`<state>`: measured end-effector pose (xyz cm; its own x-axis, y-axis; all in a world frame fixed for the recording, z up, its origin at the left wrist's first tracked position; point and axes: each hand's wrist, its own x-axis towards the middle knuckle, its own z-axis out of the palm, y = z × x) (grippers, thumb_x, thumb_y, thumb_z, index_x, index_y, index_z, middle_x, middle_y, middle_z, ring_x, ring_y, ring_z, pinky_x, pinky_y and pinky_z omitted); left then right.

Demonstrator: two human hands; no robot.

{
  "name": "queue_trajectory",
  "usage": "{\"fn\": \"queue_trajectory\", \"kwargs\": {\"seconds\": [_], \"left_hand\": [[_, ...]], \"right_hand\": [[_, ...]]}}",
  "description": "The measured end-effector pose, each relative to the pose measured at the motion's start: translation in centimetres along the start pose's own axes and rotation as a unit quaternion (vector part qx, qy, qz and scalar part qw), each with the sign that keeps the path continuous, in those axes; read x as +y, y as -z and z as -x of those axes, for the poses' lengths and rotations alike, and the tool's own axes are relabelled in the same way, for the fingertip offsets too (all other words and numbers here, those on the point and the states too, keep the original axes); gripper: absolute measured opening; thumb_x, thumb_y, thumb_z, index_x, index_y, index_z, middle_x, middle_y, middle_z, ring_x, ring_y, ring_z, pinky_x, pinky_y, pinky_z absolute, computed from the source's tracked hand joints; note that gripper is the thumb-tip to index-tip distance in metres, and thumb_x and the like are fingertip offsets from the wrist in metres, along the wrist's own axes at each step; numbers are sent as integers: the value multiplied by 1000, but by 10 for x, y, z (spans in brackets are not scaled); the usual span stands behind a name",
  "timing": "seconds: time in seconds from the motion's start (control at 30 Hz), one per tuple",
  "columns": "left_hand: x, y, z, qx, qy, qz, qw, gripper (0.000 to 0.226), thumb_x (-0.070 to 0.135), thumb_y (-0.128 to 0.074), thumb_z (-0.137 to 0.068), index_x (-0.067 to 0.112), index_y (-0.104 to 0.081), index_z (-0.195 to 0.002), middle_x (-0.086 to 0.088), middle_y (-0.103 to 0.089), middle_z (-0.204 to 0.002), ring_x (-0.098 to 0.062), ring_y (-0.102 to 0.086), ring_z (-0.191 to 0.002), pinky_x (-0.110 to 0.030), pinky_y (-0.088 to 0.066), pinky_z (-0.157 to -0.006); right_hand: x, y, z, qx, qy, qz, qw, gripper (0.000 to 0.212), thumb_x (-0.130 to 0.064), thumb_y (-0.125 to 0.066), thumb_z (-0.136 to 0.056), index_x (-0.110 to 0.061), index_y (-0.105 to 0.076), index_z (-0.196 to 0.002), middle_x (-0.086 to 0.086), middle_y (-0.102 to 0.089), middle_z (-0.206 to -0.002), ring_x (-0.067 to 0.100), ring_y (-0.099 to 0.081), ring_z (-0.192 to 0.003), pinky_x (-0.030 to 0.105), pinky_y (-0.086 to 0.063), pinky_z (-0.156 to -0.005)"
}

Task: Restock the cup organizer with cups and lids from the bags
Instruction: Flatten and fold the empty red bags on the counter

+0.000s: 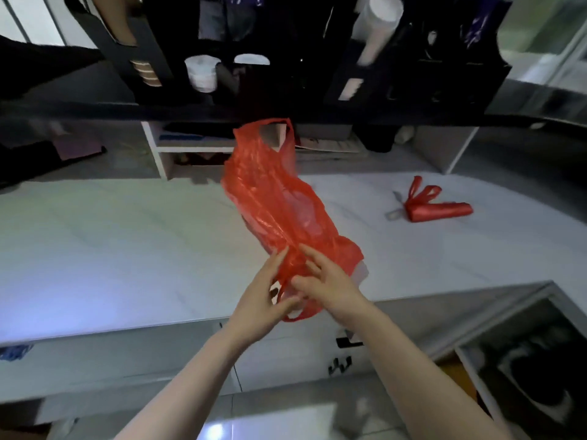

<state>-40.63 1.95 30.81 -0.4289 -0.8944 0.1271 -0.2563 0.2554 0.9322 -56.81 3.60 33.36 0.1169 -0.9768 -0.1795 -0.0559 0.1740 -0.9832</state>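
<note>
A red plastic bag (273, 198) stretches up from the white counter (127, 242), loose and see-through, with pale shapes inside that I cannot make out. My left hand (260, 300) and my right hand (327, 281) both pinch its lower end near the counter's front edge. The black cup organizer (286, 81) stands on a dark shelf at the back. It holds brown paper cups (147, 73) at the left, white cups (201, 73) in the middle and a tall white stack (376, 30) at the right.
A second red bag (435, 206), rolled and tied, lies on the counter to the right. White shelving (190, 150) sits under the dark shelf. Below the counter are cabinet fronts (286, 354) with black handles, and a dark bin (533, 376) at the lower right.
</note>
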Motion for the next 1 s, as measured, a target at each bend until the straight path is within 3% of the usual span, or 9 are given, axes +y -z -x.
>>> {"fn": "queue_trajectory", "kwargs": {"seconds": [0.13,0.3,0.4,0.53,0.63,0.7,0.83,0.93,1.0], "left_hand": [[11,-17,-18,30,8,19,999,78,-13,-48,-77,41,-36,-133,2,-37,-149,-16,-40,-134,-42,-37,-109],[36,-49,-45,118,50,85,988,54,-4,-55,-87,41,-55,-116,7,-62,-124,-5,-59,-111,-25,-46,-98],[48,-64,-60,165,53,133,976,43,-6,-53,-87,30,-69,-103,4,-73,-99,-12,-69,-92,-22,-54,-80],[53,-77,-76,214,63,127,966,44,-17,-55,-79,21,-68,-99,-3,-72,-97,-16,-69,-90,-21,-54,-74],[52,-89,-84,231,71,85,967,44,-13,-62,-78,23,-66,-102,0,-71,-95,-11,-67,-89,-19,-53,-75],[48,-95,-87,258,81,50,961,43,-11,-62,-78,27,-66,-97,6,-70,-92,-7,-65,-87,-18,-50,-74],[38,-97,-88,382,103,0,918,39,-11,-55,-78,22,-65,-96,5,-69,-92,-15,-65,-91,-23,-49,-77],[32,-91,-87,502,106,40,858,48,-11,-42,-72,25,-63,-94,-3,-66,-94,-24,-62,-90,-40,-52,-81],[29,-85,-87,570,101,83,811,45,-6,-40,-71,27,-62,-91,-5,-64,-95,-25,-60,-87,-48,-50,-84]], "right_hand": [[4,23,6,-80,47,83,992,81,-8,-79,-72,-51,-42,-129,-21,-62,-118,10,-62,-107,21,-50,-87],[8,48,2,-31,94,271,957,107,-23,-82,-65,-42,-15,-147,-20,-53,-125,-4,-54,-106,14,-47,-87],[10,67,-1,33,111,284,952,95,-14,-77,-69,-39,-26,-146,-16,-45,-132,-2,-58,-96,14,-49,-84],[16,113,-5,108,180,362,908,59,-10,-71,-78,-25,-52,-132,-13,-48,-124,-6,-46,-104,14,-41,-92],[12,143,-8,184,188,251,932,27,-2,-65,-82,-26,-72,-91,-9,-62,-93,13,-58,-87,27,-49,-81],[6,164,-12,201,133,120,963,30,-10,-61,-88,-33,-71,-73,-10,-65,-79,19,-60,-78,29,-49,-68],[4,217,-14,258,113,-19,959,29,-13,-45,-100,-1,-70,-95,7,-66,-84,6,-63,-68,16,-50,-61],[11,255,-13,297,136,-4,945,42,-34,-31,-103,-22,-69,-89,0,-68,-80,9,-65,-71,22,-54,-64],[11,275,-16,325,86,-45,941,46,-43,-30,-102,-28,-66,-79,-5,-63,-69,14,-62,-66,29,-51,-64]]}}
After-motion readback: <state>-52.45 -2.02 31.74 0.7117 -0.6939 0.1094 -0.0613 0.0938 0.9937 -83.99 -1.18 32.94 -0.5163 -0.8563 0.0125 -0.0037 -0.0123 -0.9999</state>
